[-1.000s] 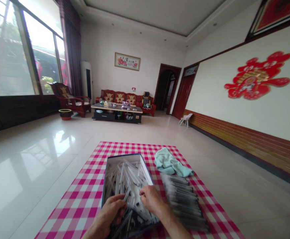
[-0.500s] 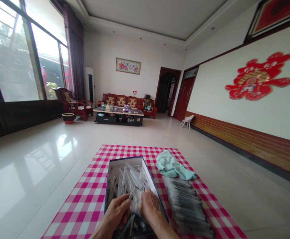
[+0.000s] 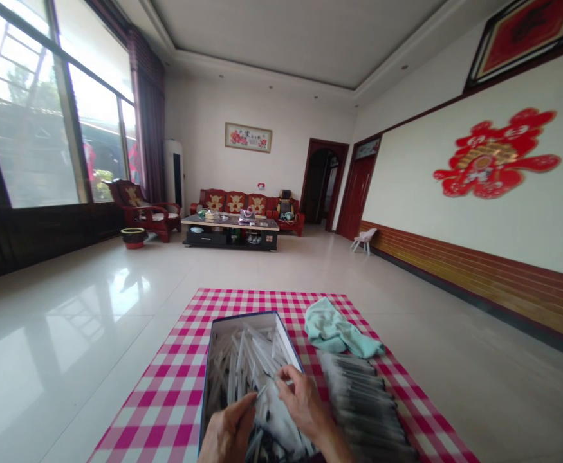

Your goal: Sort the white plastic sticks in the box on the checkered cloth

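Translucent tube (image 3: 260, 392) pinched in left hand (image 3: 230, 427); right hand (image 3: 305, 402) pinches a small dark piece (image 3: 268, 375).
Both above box (image 3: 287, 341) of loose tubes (image 3: 233, 366); mint cloth (image 3: 329, 326) beyond. Fingertip grip is slight: a slip could lose either among lookalikes.

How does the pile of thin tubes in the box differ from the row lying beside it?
The pile is jumbled, its tubes crossing at many angles; the row lies side by side, roughly parallel. The pile looks mostly whitish and clear; the row looks darker, with black ends. The pile sits inside the box, the row directly on the checked cloth. Both consist of slender, stick-like pieces.
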Demonstrator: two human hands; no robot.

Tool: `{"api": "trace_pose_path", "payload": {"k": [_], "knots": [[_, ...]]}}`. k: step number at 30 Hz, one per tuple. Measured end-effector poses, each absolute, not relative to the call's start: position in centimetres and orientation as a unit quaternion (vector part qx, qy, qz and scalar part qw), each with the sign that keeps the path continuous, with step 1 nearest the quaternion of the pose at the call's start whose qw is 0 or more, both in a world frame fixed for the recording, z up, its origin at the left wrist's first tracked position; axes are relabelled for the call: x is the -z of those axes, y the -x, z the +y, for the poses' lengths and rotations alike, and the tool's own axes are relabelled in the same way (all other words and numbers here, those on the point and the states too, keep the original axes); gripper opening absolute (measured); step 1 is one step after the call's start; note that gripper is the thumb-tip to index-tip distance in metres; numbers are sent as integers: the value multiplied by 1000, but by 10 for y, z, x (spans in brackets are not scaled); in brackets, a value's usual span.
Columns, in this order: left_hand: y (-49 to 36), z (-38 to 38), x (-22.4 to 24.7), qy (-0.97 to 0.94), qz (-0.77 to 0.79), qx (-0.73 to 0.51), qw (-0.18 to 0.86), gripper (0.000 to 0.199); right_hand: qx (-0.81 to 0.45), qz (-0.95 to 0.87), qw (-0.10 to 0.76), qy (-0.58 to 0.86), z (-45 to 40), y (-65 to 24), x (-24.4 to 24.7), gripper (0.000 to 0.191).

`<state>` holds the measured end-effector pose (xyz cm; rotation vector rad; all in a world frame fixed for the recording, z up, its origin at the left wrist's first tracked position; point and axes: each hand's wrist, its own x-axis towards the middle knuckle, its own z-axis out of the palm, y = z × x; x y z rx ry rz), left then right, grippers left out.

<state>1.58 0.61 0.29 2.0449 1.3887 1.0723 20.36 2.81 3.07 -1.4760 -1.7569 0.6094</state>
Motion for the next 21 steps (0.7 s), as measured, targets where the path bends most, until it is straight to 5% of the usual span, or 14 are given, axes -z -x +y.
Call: {"api": "trace_pose_path", "payload": {"k": [8,21], "knots": [[-18,6,1,-758,469,-397,217,31,-480,-546,465,505,16,-209,-14,25],[-22,0,-12,-771,442,-374,264,29,-567,-428,523,471,13,-209,-13,32]]}}
